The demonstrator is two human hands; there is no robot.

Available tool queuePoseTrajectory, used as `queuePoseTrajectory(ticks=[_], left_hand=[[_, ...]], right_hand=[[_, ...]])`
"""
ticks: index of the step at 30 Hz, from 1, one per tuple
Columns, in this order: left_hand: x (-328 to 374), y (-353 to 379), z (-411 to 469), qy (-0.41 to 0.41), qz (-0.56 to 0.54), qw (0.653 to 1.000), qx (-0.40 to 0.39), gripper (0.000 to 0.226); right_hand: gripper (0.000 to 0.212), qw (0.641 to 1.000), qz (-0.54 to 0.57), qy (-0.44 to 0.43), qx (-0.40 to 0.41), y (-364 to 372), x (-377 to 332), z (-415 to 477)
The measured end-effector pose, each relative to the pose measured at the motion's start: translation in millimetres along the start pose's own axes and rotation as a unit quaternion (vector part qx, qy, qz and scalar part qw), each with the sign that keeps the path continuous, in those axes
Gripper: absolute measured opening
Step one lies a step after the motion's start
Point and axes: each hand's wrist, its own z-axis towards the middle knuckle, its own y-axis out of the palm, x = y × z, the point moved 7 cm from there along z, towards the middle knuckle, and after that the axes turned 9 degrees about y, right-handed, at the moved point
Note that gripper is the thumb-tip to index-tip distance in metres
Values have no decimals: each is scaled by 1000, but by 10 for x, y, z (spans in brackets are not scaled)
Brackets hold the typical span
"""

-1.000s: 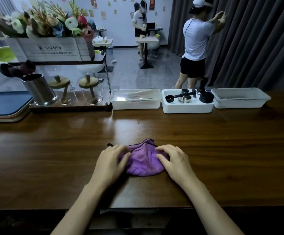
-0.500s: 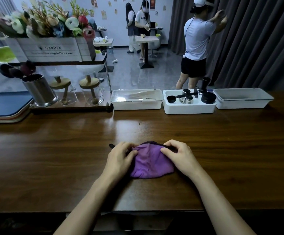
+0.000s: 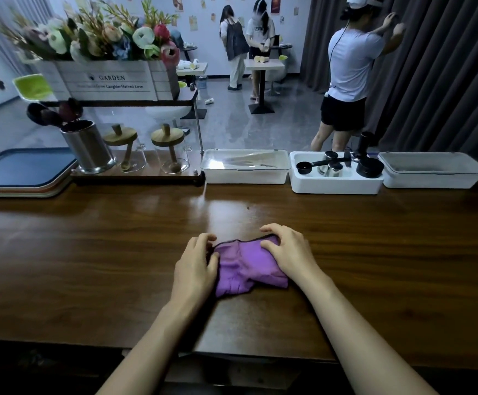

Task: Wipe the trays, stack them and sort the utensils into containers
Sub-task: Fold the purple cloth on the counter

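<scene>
A purple cloth [image 3: 246,266] lies bunched on the wooden table [image 3: 89,252] in front of me. My left hand [image 3: 196,266] holds its left edge with curled fingers. My right hand [image 3: 289,252] grips its right side, fingers bent over the top edge. A stack of trays [image 3: 18,175], blue on top, sits at the far left. Three white containers line the back: one with a clear lid [image 3: 246,166], one holding black and metal utensils [image 3: 336,173], one that looks empty [image 3: 431,172]. A metal cup [image 3: 88,146] holds dark utensils.
A low shelf [image 3: 138,178] at the back left carries two glass jars with wooden lids [image 3: 172,152] and, on top, a flower box [image 3: 109,81]. Beyond the table a person [image 3: 349,72] stands at a dark curtain; two more people stand at a small table [image 3: 263,64].
Both hands have worked the cloth: it is folded tighter and sits slightly right of where it was. People in the background have shifted.
</scene>
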Motion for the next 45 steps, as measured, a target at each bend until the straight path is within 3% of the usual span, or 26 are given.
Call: queuePoseTrajectory(ticks=[2, 5, 7, 9, 12, 17, 21, 26, 29, 33, 39, 45], left_hand=[[42, 5, -33, 61, 64, 996, -1, 43], [215, 37, -101, 163, 118, 979, 5, 42], [300, 126, -161, 192, 99, 976, -9, 40], [238, 298, -203, 160, 103, 980, -65, 53], [78, 467, -229, 139, 158, 969, -128, 66], [-82, 410, -30, 195, 169, 948, -185, 67], [-114, 318, 10, 184, 157, 955, -172, 68], [45, 171, -167, 233, 94, 963, -94, 44], [55, 19, -245, 238, 56, 964, -107, 31], [-119, -87, -241, 210, 33, 964, -159, 33], [-126, -36, -160, 228, 69, 963, -127, 33], [-92, -67, -102, 229, 77, 967, -80, 24]], right_hand=[[31, 998, -46, -19, 39, -45, 26, -94], [31, 986, -35, -141, 81, -81, -103, -367], [45, 986, -53, -160, -2, 86, -123, -515], [67, 979, -125, -140, -78, 276, -30, -599], [81, 968, -198, -120, -94, 304, 63, -623], [71, 960, -237, -103, -104, 241, 99, -584], [60, 961, -224, -102, -125, 234, 133, -547], [49, 987, -93, -120, -49, 55, 213, -634], [37, 991, -65, -114, -35, -30, 265, -705], [47, 988, -86, -97, -78, -77, 348, -745], [33, 994, -71, -80, -29, -101, 307, -692], [39, 990, -100, -78, -64, -82, 348, -634]])
